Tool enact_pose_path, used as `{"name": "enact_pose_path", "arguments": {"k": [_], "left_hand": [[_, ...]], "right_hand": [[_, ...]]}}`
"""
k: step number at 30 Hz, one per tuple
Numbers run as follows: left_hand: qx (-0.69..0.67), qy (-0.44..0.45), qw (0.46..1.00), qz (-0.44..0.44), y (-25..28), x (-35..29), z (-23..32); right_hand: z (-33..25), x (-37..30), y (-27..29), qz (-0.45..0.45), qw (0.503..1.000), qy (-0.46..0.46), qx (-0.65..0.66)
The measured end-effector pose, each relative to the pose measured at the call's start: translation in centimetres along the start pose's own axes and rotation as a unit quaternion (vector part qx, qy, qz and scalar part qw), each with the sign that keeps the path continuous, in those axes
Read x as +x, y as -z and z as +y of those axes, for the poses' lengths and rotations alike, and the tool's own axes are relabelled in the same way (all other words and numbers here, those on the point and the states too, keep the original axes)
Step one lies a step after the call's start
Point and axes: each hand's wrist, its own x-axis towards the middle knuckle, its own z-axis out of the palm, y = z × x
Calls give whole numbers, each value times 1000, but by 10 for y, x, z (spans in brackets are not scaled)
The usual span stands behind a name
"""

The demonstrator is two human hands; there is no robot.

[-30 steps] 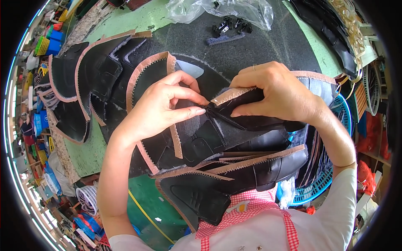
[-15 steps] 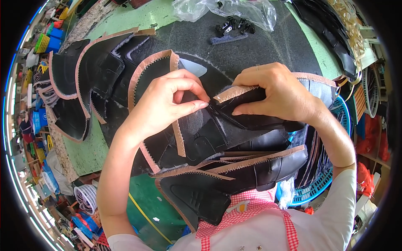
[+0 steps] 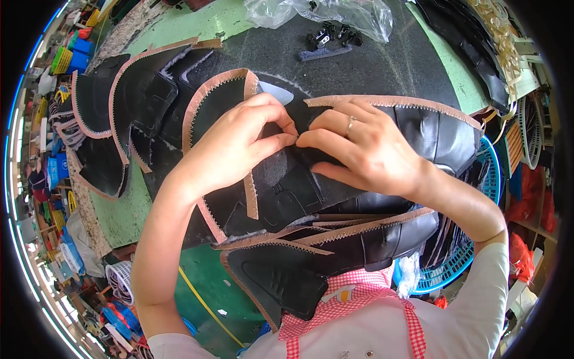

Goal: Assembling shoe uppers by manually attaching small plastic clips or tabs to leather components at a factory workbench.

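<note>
A black leather boot upper (image 3: 412, 122) with a tan zigzag-stitched edge lies on the dark work mat, stretching to the right under my right hand (image 3: 362, 146). My left hand (image 3: 242, 134) has thumb and forefinger pinched together at the upper's left end, over another black upper piece (image 3: 218, 113) with a curved tan border. The fingers of my right hand are curled against the same end, their tips nearly meeting the left ones. What exactly lies between the fingertips is too small and dark to make out. A ring shows on the right hand.
More tan-edged black pieces (image 3: 143, 90) overlap on the left, and others (image 3: 371, 242) hang over the near table edge by my checked apron (image 3: 344, 299). Small black clips (image 3: 335, 36) and a clear plastic bag (image 3: 365, 18) lie at the back. A blue basket (image 3: 445, 278) stands at right.
My right hand has let go of the tan-edged strip and moved left and down to the left fingertips. The strip now lies flatter, showing above the hand. The left hand has barely moved.
</note>
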Motion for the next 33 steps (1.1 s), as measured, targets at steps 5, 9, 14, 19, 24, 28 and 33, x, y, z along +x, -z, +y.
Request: {"name": "enact_pose_path", "arguments": {"k": [5,9,14,19,24,28,33], "left_hand": [[5,32,999,-21,6,2,0],[5,45,999,-27,7,1,2],[9,23,1000,-17,5,1,-1],[-18,9,1000,-14,8,2,-12],[23,-46,999,9,6,1,-12],[52,29,998,23,-3,2,1],[76,35,986,147,-11,5,-13]], "right_hand": [[1,-2,-11,5,1000,10,-18],[4,2,-16,26,999,32,-18],[1,0,-15,11,997,71,9],[1,-3,-17,19,999,49,1],[2,-1,-20,35,998,42,5],[4,-1,-19,34,999,23,25],[11,21,-21,15,998,11,63]]}}
